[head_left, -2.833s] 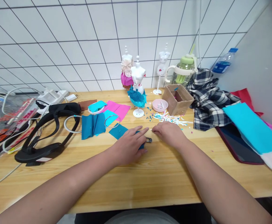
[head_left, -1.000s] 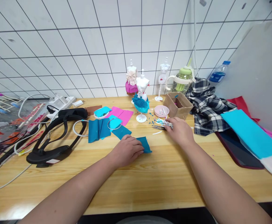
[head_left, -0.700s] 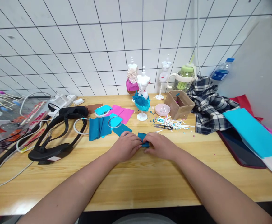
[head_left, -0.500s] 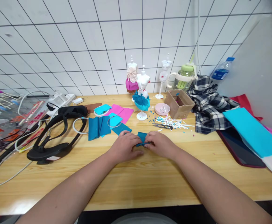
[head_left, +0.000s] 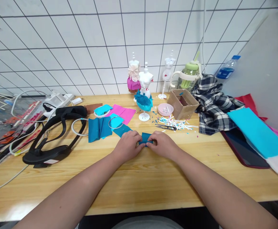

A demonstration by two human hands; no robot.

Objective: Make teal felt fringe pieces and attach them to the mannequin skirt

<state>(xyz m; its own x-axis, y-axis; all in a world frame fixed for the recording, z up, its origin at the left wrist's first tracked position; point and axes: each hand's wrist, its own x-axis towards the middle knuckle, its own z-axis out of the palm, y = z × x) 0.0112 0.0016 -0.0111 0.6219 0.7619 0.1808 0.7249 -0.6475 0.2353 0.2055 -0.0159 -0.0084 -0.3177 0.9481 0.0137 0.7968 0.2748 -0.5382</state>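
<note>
We pinch the small teal piece [head_left: 147, 137] between our 2 hands, near the middle of the table [head_left: 153, 187]. Our left hand [head_left: 128, 145] has its fingers drawn in narrow, thumb and fingertips on the left end of the near edge. Our right hand [head_left: 164, 145] grips the right end the same way; the near edge looks folded or rolled, and the far part lies flat.

Beyond our right hand we see the black-handled snips [head_left: 169, 127], just in front of the scattered paper strips [head_left: 173, 121]. Behind those are the pink dish [head_left: 162, 113] and, beside it, the cardboard box [head_left: 188, 110]. The white dress form [head_left: 145, 79] in a teal skirt [head_left: 144, 101] stands upright in front of 2 others. To our left lie the pleated teal piece [head_left: 95, 130], the pink sheets [head_left: 127, 114] and the black head strap [head_left: 55, 153]. On our right, the turquoise sheet [head_left: 258, 131] partly covers the dark tablet [head_left: 243, 154].
</note>
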